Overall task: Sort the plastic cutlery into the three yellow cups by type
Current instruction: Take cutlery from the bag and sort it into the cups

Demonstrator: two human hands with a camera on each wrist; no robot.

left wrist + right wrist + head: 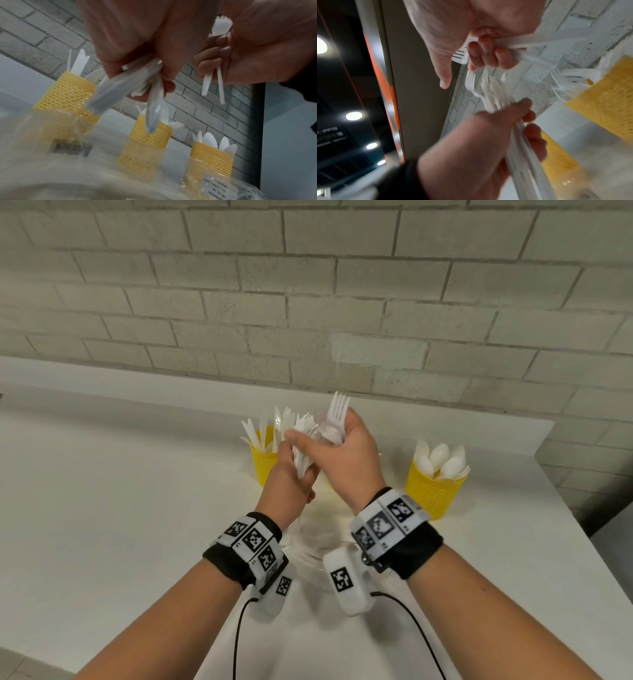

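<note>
Forks held in both hands above the cups

The left hand point(291, 474) grips a bundle point(303, 440) of cutlery; the right hand point(339, 450) grips a few forks point(337, 412). The person should probably lower these forks handle-first into the middle cup point(150, 135), without mixing types.

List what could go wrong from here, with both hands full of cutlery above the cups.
1. The left hand grips a loose, fanned bundle of cutlery; a piece could slip out and fall onto the table.
2. The right hand holds forks close above the middle cup; it might knock that cup over.
3. The bundle looks mixed, so pieces could get missorted.
</note>
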